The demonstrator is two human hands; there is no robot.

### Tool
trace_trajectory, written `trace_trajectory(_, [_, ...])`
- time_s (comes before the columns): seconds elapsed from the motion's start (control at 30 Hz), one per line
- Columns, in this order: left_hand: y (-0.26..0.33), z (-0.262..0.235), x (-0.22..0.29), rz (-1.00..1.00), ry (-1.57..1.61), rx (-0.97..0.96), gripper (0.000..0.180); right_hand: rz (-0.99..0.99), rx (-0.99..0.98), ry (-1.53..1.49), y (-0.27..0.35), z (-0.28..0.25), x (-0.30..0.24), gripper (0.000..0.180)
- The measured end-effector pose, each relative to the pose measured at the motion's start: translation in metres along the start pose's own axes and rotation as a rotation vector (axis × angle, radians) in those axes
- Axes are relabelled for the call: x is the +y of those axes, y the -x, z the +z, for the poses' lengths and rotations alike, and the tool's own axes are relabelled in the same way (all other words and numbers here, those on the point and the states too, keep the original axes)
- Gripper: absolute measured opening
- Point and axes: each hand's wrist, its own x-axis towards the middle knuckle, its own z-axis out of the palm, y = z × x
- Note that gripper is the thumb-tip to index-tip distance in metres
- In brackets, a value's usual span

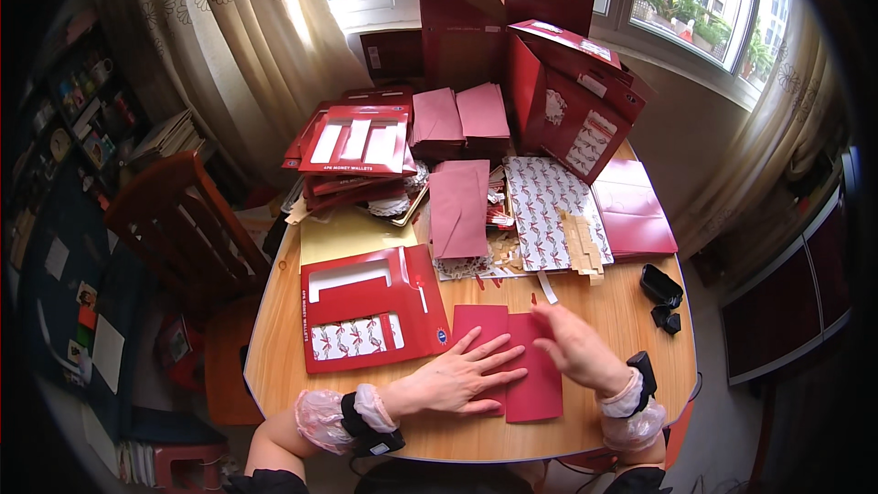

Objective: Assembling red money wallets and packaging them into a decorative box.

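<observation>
A dark red paper piece (534, 393) with two panels and a crease or edge between them lies at the table's near middle. My left hand (457, 375) rests flat on its left panel, fingers spread, with the fingertips reaching over the middle line. Above the right panel's far part is my right hand (581, 352), turned on its side with fingers stretched out and nothing seen in it; whether it touches the paper I cannot tell. Left of the paper lies a red flat folder (425, 297) with cut-out windows and patterned white paper showing through.
Pink envelopes (459, 206) are stacked behind, beside a patterned white sheet (549, 187) with tan paper strips (581, 247). Red windowed packs (357, 142) pile up at the back left. A large red box (576, 82) stands at the back right; black small cases (660, 285) sit near the right edge.
</observation>
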Motion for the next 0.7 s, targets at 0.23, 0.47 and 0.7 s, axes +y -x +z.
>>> trace_trajectory(0.23, [-0.003,-0.003,0.004,-0.006,-0.017,-0.01,0.065,0.071,0.032,0.168,-0.002,0.024,0.031,0.065])
trace_trajectory(0.47, [-0.001,-0.001,0.005,-0.032,-0.014,-0.007,0.07,0.16,0.182,0.025,-0.006,0.003,0.019,0.033])
trace_trajectory(0.7, [-0.005,-0.001,0.003,-0.013,0.005,-0.019,0.074,0.165,0.171,0.331,0.001,0.029,0.044,0.038])
